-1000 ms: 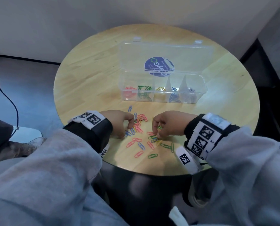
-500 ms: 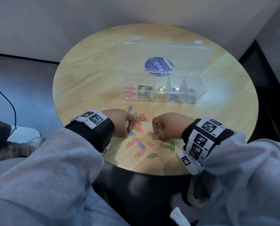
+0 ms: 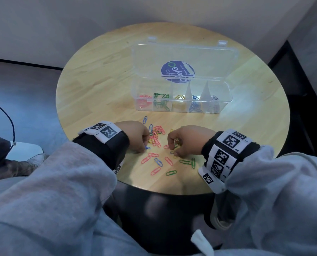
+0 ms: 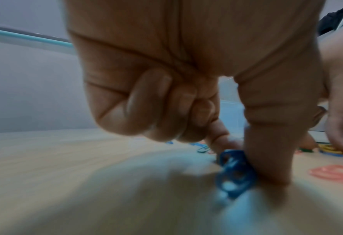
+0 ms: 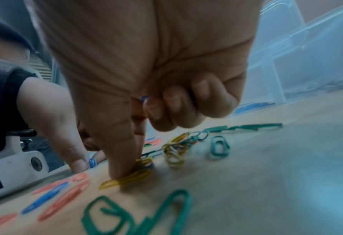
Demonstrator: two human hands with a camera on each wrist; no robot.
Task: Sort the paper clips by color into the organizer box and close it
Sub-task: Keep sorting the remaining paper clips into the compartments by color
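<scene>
hands [image 3: 135, 135]: 2 | organizer box [image 3: 181, 106]: 1 | box compartments: 5 | table [image 3: 98, 85]: 1

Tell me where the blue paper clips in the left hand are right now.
In the head view, the blue paper clips sit at the left hand fingertips, low against the round table, left of the loose clip pile.

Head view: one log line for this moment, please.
left hand pinches blue clips | right hand pinches yellow clip | box open

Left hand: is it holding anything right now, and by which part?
The left hand pinches a small bunch of blue paper clips at the table, thumb and forefinger on opposite sides; blur hides the exact spot.
</scene>
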